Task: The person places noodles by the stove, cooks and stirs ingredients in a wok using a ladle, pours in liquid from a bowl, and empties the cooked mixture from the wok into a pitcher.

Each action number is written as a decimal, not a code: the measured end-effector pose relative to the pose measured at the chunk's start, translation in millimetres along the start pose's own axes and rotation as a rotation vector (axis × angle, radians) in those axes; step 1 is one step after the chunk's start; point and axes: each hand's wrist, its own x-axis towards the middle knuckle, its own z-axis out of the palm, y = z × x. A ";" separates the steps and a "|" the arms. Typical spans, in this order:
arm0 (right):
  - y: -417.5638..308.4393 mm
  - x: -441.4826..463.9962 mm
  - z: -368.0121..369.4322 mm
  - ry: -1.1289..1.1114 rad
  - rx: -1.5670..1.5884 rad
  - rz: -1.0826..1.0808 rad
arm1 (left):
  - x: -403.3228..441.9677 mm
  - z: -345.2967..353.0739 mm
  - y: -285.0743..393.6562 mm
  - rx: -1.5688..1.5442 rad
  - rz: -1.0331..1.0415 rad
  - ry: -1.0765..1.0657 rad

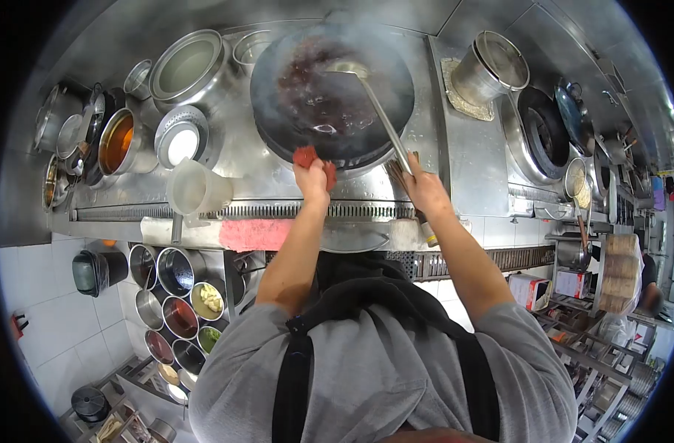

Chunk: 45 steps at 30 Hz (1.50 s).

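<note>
A large dark wok (267,125) sits on the steel range, with steam rising from its dark reddish, glossy contents (315,96). At its near rim, my left hand (313,179) is closed around a folded red cloth (305,156), which presses against the rim. My right hand (428,193) grips the end of a long-handled ladle (385,122). The ladle's head is inside the wok, partly blurred by steam. Beside my right hand lies a bundle of thin sticks, perhaps a wok brush (397,176), partly hidden by that hand.
Left of the wok stand a translucent plastic jug (197,188), a perforated strainer (182,133), a pot of amber liquid (118,144) and a big steel pot (188,70). A steel canister (488,70) stands right. Several ingredient tubs (180,317) sit lower left. A pink cloth (256,234) lies along the front edge.
</note>
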 end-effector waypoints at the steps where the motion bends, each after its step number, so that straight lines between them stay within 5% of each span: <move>1: 8.8 -2.2 -9.1 -0.009 -0.029 0.008 | -28.1 3.8 17.9 -0.056 -0.018 -0.010; 11: 65.5 -76.8 -131.7 -0.103 -0.217 -0.155 | -45.2 12.9 20.9 -0.031 -0.108 0.018; 18: 58.9 -106.4 -74.6 -0.141 -0.123 -0.332 | -61.9 21.8 29.9 -0.017 -0.111 0.039; 27: 12.8 -38.8 23.3 -0.147 0.036 -0.211 | -13.0 -6.7 -15.1 0.179 -0.021 -0.103; 33: 8.6 26.7 32.3 -0.021 -0.022 -0.111 | -36.6 -16.5 43.3 0.178 -0.106 -0.300; 36: 26.2 42.0 32.7 0.156 -0.035 -0.216 | -41.7 -56.7 62.9 0.310 -0.217 -0.318; 39: 25.4 38.2 29.3 0.227 0.001 -0.200 | -30.6 -131.0 33.4 0.616 0.187 -0.049; 42: 13.9 18.5 25.6 0.183 -0.022 -0.143 | -19.6 -221.0 13.5 1.126 0.363 0.093; 45: -12.0 -19.0 13.6 -0.102 0.481 0.061 | -25.6 -253.4 10.4 0.946 0.339 0.062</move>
